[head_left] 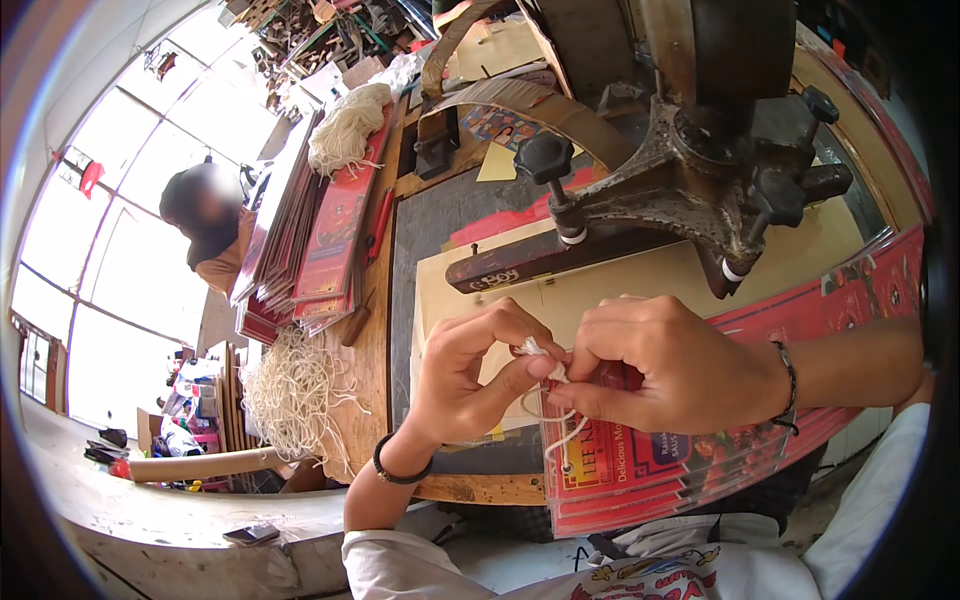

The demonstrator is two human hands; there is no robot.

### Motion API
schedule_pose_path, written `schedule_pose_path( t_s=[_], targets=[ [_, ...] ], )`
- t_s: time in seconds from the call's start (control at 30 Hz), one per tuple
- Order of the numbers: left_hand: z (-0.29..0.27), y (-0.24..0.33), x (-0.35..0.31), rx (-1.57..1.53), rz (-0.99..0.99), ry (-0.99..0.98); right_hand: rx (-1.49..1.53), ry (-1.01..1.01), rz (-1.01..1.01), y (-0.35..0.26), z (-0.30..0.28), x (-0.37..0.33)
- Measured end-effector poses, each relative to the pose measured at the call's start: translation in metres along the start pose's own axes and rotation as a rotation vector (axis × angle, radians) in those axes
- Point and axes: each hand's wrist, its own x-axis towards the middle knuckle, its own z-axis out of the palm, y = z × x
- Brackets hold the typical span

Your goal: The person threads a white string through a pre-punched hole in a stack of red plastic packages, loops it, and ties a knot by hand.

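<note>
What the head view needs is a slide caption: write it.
Left hand and right hand pinch white cord over layered red printed sheets, near a dark metal machine.

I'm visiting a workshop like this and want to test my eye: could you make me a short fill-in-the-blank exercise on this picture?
1. The left hand and right hand pinch a cord coloured ____.
2. The stacked sheets just below the hands are mainly ____ in colour.
3. A big loose tangle of cords lies to the person's ____ side.
4. The knobs on the metal stand are coloured ____.

Missing words: white; red; left; black.
</note>
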Motion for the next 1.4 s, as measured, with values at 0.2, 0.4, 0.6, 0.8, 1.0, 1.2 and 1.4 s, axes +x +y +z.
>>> schedule_pose_path(
  t_s=[0.2, 0.4, 0.6, 0.8, 1.0, 1.2, 1.4],
  targets=[
    [-0.001, 0.001, -0.001, -0.014, -0.056, 0.088, -0.024, -0.007, -0.04, -0.001, -0.001, 0.001],
    [-0.001, 0.0, -0.005, -0.103, -0.035, 0.053, 0.07, -0.004, 0.014, -0.001, -0.001, 0.001],
    [-0.005, -0.001, 0.0, -0.116, -0.078, -0.017, 0.112, 0.028, 0.043, -0.002, 0.0, 0.001],
    [-0.009, -0.005, 0.005, 0.031, 0.048, -0.115, 0.058, 0.028, 0.029, 0.0, 0.001, 0.001],
    [-0.011, -0.002, 0.007, 0.061, 0.092, -0.101, 0.064, 0.017, 0.025, -0.001, -0.001, 0.0],
    [-0.014, -0.001, 0.008, 0.003, 0.068, -0.103, 0.022, -0.002, 0.009, 0.0, -0.001, 0.0],
    [-0.013, -0.001, 0.006, -0.055, 0.06, -0.136, 0.02, 0.003, -0.035, 0.003, 0.0, 0.0]
  ],
)
